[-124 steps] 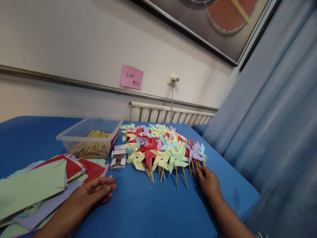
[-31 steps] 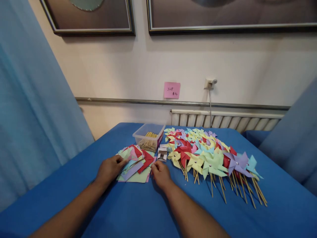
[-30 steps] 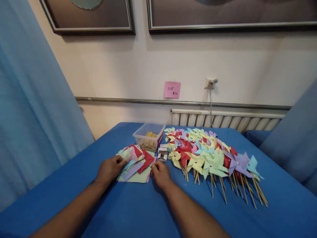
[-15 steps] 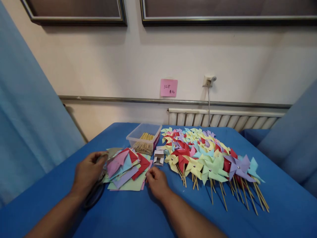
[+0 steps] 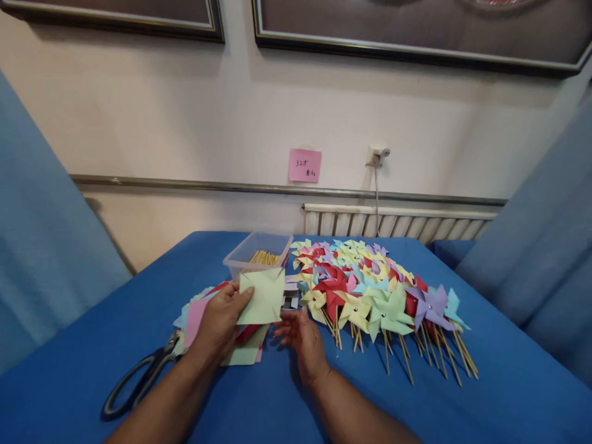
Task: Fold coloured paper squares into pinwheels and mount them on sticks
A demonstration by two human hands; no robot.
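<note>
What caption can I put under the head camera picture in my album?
A left hand holds pale green paper, with colourful pinwheels lying on the blue table.

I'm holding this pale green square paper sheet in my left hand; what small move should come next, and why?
I'd probably bring your right hand to the pale green square paper sheet and steady its free right side: your left hand pinches only the left side, and the right hand, loosely open, is near its lower right corner.
</note>
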